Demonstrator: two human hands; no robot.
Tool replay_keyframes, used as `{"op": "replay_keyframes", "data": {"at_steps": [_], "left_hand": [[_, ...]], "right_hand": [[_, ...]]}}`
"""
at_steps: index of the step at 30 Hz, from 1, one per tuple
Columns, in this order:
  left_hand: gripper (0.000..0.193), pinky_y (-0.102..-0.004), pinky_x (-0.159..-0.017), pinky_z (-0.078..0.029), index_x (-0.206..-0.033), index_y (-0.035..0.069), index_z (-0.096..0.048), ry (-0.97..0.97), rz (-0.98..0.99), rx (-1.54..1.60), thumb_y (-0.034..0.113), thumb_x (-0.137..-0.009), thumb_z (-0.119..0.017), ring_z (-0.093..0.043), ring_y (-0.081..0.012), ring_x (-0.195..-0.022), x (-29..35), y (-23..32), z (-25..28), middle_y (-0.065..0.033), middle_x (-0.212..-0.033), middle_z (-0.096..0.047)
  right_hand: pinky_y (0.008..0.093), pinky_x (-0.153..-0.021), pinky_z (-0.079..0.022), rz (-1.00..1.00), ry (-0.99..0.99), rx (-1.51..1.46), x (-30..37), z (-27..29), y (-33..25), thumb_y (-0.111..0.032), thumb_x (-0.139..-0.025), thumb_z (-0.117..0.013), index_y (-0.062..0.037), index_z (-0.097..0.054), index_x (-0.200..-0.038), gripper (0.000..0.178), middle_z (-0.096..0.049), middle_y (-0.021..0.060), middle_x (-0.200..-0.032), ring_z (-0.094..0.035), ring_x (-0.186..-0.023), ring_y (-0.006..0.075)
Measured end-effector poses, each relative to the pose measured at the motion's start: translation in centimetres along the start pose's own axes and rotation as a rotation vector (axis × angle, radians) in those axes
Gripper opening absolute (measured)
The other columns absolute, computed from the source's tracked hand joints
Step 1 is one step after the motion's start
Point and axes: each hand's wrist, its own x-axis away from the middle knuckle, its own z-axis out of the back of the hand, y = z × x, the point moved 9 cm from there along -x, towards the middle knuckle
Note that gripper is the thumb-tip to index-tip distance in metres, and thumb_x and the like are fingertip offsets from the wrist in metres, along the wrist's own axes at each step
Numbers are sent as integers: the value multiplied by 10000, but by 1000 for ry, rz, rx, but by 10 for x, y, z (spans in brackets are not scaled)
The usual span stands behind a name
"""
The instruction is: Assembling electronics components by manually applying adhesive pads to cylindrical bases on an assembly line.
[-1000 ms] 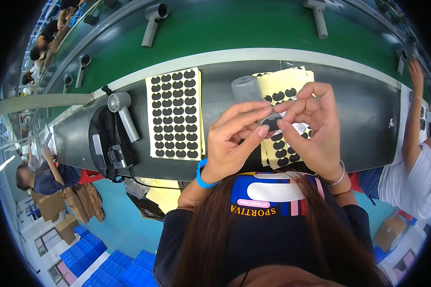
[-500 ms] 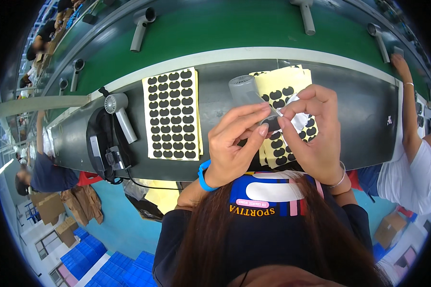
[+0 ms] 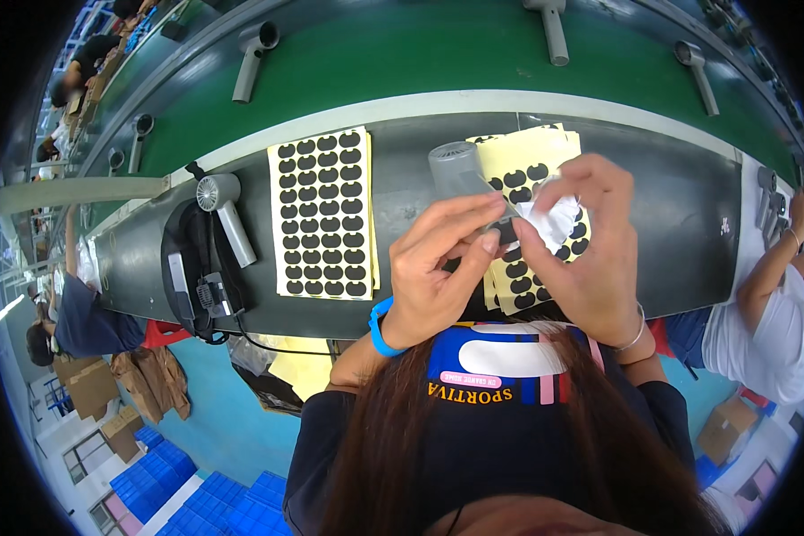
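Left hand [image 3: 429, 268] clamps small dark piece [image 3: 507, 233], below and right of the grey dryer head [image 3: 454, 163].
Right hand [image 3: 596, 255], farther right of that head, grip unclear; piece seems light, stiff: hold its rim.

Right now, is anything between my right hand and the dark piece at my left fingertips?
Nothing visible: your right hand is close beside the dark piece. A crumpled white scrap shows beyond your right thumb, not in between.

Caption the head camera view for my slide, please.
Left hand holding a grey fan, right hand close by, above sheets of black stickers.
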Motion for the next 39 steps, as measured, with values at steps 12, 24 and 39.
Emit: {"op": "replay_keyframes", "data": {"at_steps": [12,24,39], "left_hand": [[270,-311,-735,-569,-1159,-67,-526,-89,245,280,94,-944,-503,-681,-239,-816,-64,-17,34,-167,-1181,-587],[209,-241,-641,-491,-943,11,-655,-68,-399,-491,62,-760,-742,-612,-95,-739,-245,-111,34,-56,-1014,-665],[434,-390,-979,-411,-1158,142,-586,-572,-924,-1057,-19,-755,-609,-505,-267,-1164,-216,-100,-81,-59,-1249,-559]], "right_hand": [[301,-686,-460,-91,-26,-97,-9,-29,96,-90,-778,-700,-25,-582,-1021,278,-608,92,-942,-632,-812,187],[336,-655,-485,-249,-57,-16,2,-61,125,-44,-765,-684,-32,-613,-907,160,-570,98,-869,-606,-734,236],[315,-653,-456,-173,-162,-104,-1,-59,120,-7,-846,-587,-29,-493,-957,148,-515,92,-837,-564,-707,236]]}}
